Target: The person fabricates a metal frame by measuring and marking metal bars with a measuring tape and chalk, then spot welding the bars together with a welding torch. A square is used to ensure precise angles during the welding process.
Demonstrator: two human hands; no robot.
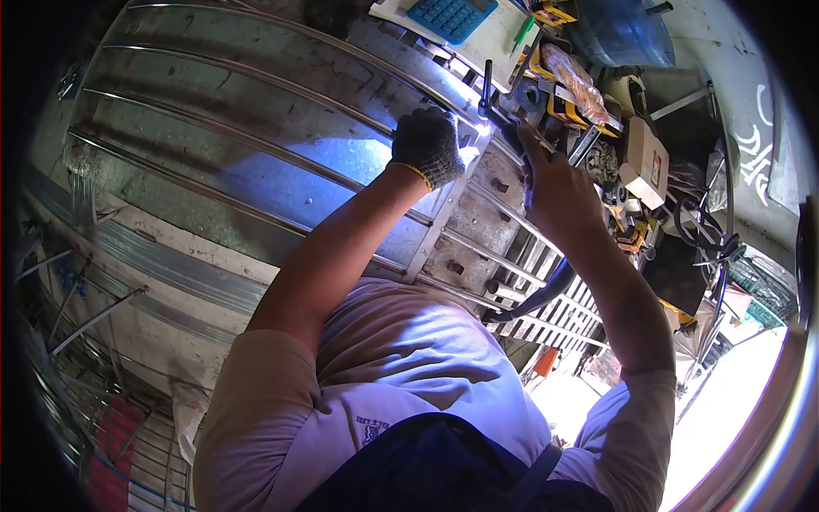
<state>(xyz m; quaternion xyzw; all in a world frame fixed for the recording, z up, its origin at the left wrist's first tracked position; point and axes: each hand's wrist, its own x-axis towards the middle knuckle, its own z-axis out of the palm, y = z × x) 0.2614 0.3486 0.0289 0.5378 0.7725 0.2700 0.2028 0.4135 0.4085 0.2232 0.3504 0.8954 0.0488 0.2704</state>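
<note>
My right hand (563,196) is bare and wrapped round the black handle of a welding torch (487,94). The torch's head is at a small bright white glow on a metal frame. My left hand (425,143), in a dark knit glove with a yellow cuff edge, is closed just left of that glow. It lies over the frame near a flat crossbar (439,220); what its fingers hold is hidden. Long shiny metal tubes (247,136) run side by side across the work surface and meet the crossbar.
A blue calculator (452,17) and a green pen (524,31) lie on a board at the top. Boxes, a white case (645,164) and cables crowd the right side. A black hose (542,294) hangs below my right forearm. Wire racks (145,444) stand at lower left.
</note>
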